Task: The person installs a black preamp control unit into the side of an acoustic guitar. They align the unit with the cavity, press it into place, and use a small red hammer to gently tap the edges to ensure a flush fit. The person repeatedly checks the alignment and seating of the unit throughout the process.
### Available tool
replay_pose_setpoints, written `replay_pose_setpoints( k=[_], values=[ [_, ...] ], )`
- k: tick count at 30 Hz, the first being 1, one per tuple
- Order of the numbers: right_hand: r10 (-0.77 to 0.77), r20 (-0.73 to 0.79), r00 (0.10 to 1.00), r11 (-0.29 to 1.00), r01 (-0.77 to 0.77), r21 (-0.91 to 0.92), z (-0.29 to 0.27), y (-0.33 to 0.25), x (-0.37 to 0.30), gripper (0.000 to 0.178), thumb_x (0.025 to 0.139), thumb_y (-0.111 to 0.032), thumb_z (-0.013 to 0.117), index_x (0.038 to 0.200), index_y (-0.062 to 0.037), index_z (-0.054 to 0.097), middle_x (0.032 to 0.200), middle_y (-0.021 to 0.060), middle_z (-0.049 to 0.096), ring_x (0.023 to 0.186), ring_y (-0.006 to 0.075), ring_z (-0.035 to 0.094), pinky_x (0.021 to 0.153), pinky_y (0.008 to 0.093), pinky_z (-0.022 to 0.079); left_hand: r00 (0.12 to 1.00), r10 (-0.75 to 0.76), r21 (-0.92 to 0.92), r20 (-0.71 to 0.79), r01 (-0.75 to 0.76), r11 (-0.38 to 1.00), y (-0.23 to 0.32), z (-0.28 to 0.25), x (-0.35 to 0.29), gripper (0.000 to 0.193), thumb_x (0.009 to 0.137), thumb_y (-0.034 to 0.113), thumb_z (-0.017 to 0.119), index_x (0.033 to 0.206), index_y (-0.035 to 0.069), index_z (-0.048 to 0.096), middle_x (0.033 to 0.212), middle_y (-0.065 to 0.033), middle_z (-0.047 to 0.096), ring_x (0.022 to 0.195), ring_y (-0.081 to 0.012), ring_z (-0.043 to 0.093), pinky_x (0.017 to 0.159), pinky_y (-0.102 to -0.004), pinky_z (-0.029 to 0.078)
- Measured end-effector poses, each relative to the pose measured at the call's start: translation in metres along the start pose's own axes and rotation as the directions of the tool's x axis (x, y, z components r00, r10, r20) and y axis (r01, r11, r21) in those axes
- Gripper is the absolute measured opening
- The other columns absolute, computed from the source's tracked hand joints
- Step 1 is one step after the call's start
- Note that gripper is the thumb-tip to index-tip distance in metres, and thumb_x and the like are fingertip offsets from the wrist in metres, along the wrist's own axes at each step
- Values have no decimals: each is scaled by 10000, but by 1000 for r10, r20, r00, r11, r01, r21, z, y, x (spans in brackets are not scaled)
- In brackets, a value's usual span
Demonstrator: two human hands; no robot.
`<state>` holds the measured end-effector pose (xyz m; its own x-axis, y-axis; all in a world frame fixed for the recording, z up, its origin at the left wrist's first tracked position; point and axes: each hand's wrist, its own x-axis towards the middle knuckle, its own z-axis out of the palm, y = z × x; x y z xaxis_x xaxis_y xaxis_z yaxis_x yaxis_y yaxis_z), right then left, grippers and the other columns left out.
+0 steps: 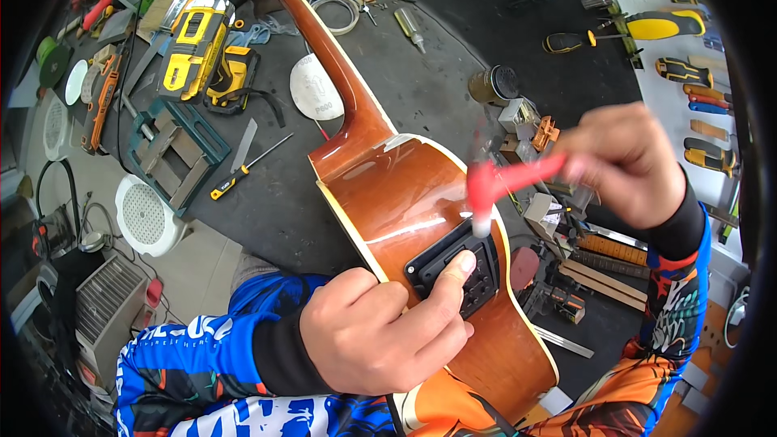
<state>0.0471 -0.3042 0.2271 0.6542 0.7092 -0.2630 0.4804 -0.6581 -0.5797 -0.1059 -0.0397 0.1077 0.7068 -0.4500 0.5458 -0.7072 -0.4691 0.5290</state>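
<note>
An orange-brown acoustic guitar lies on its side across my lap and the bench, its neck pointing to the far left. Set into the side of its body is a black rectangular preamp panel. My left hand is curled, with one outstretched digit pressing on the panel's face. A red mallet with a white tip is gripped by its handle in my right hand. The mallet is blurred by motion; its white tip is over the panel's upper right edge, and contact cannot be made out.
A yellow cordless drill, a green vise and a screwdriver lie on the left. A round sanding disc is behind the neck. To the right stand a glass jar and wood strips. Screwdrivers hang along the right wall.
</note>
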Motion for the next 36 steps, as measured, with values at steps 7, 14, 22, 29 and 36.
replay_pose_setpoints(
  k=[7, 14, 22, 29, 36],
  values=[
    [56, -29, 998, 998, -56, 11, -7, -7, 1, 187, 981, -171, 733, 1017, 6, 784, 709, 101, 693, 607, 186, 629, 569, 326, 471, 1000, 19, 10, 25, -19, 1000, -1, -2, 1, 312, 746, 342, 900, 787, 123, 682, 1241, -37, 757, 530, -77, 414, 514, -251, 288],
    [49, 84, 995, 999, -47, -27, 2, -4, 3, 173, 959, -158, 757, 1018, 2, 789, 684, 117, 667, 579, 213, 613, 549, 333, 459, 999, 23, -14, 21, -23, 1000, -2, -2, 2, 320, 746, 345, 903, 792, 121, 678, 1257, -51, 753, 528, -75, 416, 513, -250, 295],
    [54, -226, 973, 997, -63, -32, 5, 1, 3, 198, 979, -168, 742, 1014, 24, 782, 695, 108, 678, 617, 186, 635, 577, 316, 481, 1000, 28, -1, -3, -28, 1000, -2, -1, 2, 327, 751, 349, 902, 789, 124, 668, 1248, -50, 758, 519, -71, 396, 506, -246, 281],
    [56, 44, 997, 997, -53, -62, -4, -6, 2, 197, 961, -169, 758, 1022, 16, 786, 691, 130, 670, 599, 226, 620, 570, 334, 475, 999, 39, -2, 5, -39, 999, -3, -2, 3, 332, 751, 348, 904, 786, 125, 659, 1226, -49, 766, 511, -68, 387, 508, -244, 276],
    [83, -110, 991, 996, -80, 33, 8, 3, -4, 196, 958, -166, 760, 1026, 16, 785, 701, 109, 670, 588, 215, 606, 561, 335, 463, 999, 33, -6, 4, -33, 999, -3, -2, 5, 331, 749, 333, 910, 795, 128, 655, 1218, -51, 767, 510, -65, 406, 509, -243, 277]
  ],
)
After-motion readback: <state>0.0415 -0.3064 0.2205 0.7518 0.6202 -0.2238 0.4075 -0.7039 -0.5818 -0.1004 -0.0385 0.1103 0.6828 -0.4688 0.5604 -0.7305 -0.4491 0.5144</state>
